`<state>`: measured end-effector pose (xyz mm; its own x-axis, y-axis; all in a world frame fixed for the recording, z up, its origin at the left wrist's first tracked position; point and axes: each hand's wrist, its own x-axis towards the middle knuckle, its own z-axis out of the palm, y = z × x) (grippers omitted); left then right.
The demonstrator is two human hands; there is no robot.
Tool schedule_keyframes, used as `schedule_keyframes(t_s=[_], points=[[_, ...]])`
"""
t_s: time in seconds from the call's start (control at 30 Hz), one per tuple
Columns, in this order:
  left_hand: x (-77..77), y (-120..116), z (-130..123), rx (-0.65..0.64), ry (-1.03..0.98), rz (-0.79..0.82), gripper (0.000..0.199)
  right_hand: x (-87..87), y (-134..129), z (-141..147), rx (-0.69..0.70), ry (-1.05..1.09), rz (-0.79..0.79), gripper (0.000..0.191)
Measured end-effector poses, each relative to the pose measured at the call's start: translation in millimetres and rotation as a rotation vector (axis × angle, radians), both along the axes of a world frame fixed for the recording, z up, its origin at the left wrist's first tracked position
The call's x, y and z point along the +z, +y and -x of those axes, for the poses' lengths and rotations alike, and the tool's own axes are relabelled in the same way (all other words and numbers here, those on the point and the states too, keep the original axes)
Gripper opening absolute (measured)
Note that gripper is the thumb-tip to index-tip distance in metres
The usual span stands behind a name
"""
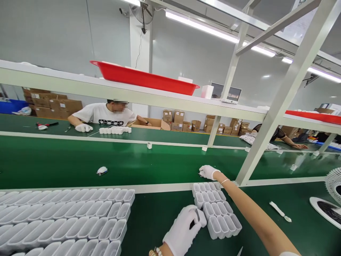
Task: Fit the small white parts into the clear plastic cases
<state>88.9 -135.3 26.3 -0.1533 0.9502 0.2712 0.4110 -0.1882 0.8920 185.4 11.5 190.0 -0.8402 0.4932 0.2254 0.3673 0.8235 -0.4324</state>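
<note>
My left hand (183, 227), in a white glove, is closed around a small white plastic cup (203, 217) just left of a block of cups. That block of open white cups (223, 225) stands in rows on the green table. My right hand (208, 172), also gloved, reaches over the block to the green conveyor belt (165, 161). Its fingers are pinched together, and a small dark bit shows at their tips, too small to name. A small white piece with a metallic edge (102, 171) lies farther left on the belt.
Long rows of white cups (87, 227) fill the near left. A slanted white post (255, 142) rises right of my right arm. A white-handled tool (280, 212) and a fan (333, 188) are at right. Across the belt, a co-worker (103, 115) sits behind white pieces (114, 130).
</note>
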Motion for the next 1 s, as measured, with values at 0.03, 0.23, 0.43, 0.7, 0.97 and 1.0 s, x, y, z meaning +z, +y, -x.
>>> schedule_keyframes(t_s=[0.03, 0.23, 0.43, 0.7, 0.97, 1.0], points=[[2.8, -1, 0, 0.000, -0.009, 0.003, 0.008, 1.9, 3, 0, -0.004, 0.000, 0.010, 0.030], [8.4, -1, 2, 0.060, -0.309, 0.080, 0.018, -10.7, 13, -13, 0.002, 0.056, 0.111, 0.026], [5.2, -2, 4, 0.092, -0.355, 0.006, 0.031, -53.1, -13, -42, 0.088, 0.150, 0.274, 0.028], [2.9, -6, 11, 0.130, -0.222, 0.063, 0.040, -50.8, -43, -57, 0.236, -0.133, 0.035, 0.008], [-7.6, -7, 13, 0.133, -0.119, 0.014, 0.037, -56.6, -42, -59, 0.279, -0.206, -0.196, 0.008], [-6.6, -7, 12, 0.135, -0.112, -0.003, 0.036, -57.2, -43, -59, 0.287, -0.209, -0.208, 0.008]])
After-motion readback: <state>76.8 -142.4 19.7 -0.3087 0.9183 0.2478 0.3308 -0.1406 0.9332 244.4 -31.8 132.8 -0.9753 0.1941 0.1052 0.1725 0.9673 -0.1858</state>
